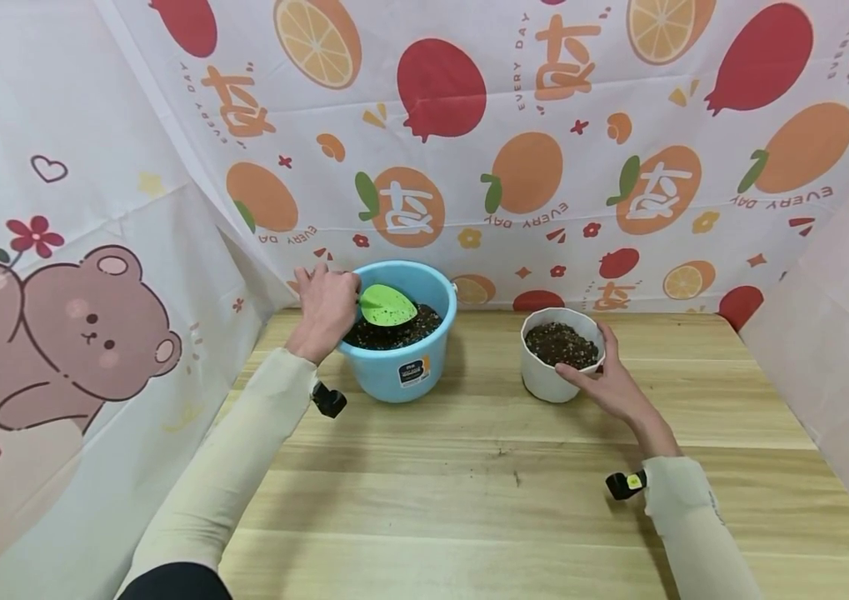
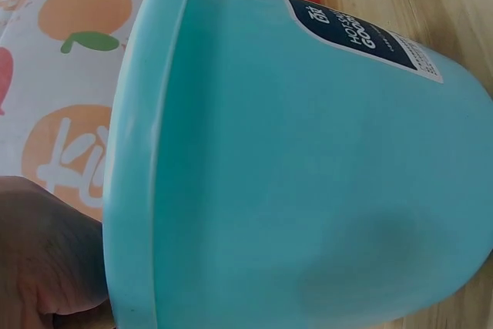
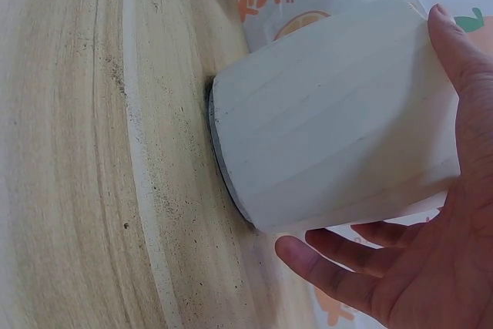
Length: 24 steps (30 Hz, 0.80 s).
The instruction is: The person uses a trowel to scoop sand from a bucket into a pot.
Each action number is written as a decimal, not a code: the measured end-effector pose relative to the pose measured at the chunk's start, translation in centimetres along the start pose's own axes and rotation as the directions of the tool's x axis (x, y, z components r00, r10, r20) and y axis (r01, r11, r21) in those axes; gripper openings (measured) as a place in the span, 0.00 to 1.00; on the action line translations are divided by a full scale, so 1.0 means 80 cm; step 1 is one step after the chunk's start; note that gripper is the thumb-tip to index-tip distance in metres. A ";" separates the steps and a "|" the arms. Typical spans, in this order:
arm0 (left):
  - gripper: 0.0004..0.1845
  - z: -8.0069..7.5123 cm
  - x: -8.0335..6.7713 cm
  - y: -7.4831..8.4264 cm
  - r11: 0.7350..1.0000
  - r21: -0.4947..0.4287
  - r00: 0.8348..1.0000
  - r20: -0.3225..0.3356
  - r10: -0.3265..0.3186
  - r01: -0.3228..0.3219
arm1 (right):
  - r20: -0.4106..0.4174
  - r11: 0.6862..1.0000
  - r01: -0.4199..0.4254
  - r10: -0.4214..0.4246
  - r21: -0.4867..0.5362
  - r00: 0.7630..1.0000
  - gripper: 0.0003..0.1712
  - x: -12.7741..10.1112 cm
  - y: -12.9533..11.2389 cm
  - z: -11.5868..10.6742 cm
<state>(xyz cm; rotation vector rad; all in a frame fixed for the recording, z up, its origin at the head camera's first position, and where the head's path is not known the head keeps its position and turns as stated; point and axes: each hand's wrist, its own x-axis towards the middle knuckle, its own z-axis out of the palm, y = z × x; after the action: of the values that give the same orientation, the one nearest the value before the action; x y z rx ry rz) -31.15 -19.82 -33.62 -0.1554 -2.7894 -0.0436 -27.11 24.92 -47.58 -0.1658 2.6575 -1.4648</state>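
Observation:
At the left rim of the light blue bucket [image 1: 400, 375], my left hand [image 1: 328, 307] grips a small green trowel [image 1: 388, 307]; the hand hides its handle. The trowel's blade is inside the bucket, over dark soil [image 1: 424, 323], with specks of soil on it. My right hand [image 1: 611, 379] holds a white flower pot [image 1: 547, 383] by its right side, thumb at the near rim and fingers round the far side. Dark soil [image 1: 562, 344] lies in the pot. In the right wrist view, the pot [image 3: 331, 121] stands on the table, with some fingertips apart from its wall.
The wooden table [image 1: 424, 517] bears scattered soil crumbs [image 1: 516, 478] in front of the pot. A fruit-printed cloth [image 1: 529, 100] hangs behind, and a bear-printed cloth [image 1: 87, 333] closes off the left side. A label [image 2: 362, 36] is on the bucket's wall.

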 end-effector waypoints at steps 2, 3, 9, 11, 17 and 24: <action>0.19 0.001 0.001 0.000 1.000 0.013 1.000 0.002 0.005 -0.005 | 0.000 1.000 0.000 0.000 0.001 1.000 0.67 0.000 0.001 0.000; 0.19 0.001 0.001 0.000 1.000 0.019 1.000 0.002 0.007 -0.007 | 0.000 1.000 0.000 0.000 0.003 1.000 0.67 0.000 0.001 0.000; 0.19 0.003 0.003 0.001 1.000 0.024 1.000 0.021 0.005 -0.005 | -0.003 1.000 0.009 -0.009 0.014 1.000 0.66 0.001 0.002 0.001; 0.18 0.004 0.003 0.002 1.000 0.023 0.999 0.038 0.004 -0.004 | -0.003 1.000 0.009 -0.009 0.016 1.000 0.66 0.001 0.002 0.001; 0.18 0.005 0.002 0.004 0.999 0.035 0.998 0.064 0.003 -0.005 | 0.000 1.000 0.005 -0.005 0.018 1.000 0.66 -0.001 0.001 0.000; 0.18 0.008 0.003 0.005 0.999 0.035 0.997 0.079 -0.002 -0.001 | -0.002 1.000 0.010 -0.010 0.017 1.000 0.66 0.001 0.002 0.001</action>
<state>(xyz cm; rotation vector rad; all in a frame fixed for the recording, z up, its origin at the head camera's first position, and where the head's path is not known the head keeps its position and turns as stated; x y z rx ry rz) -31.54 -19.35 -34.11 -0.1515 -2.8674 0.0115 -27.15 24.97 -47.77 -0.1759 2.6485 -1.4912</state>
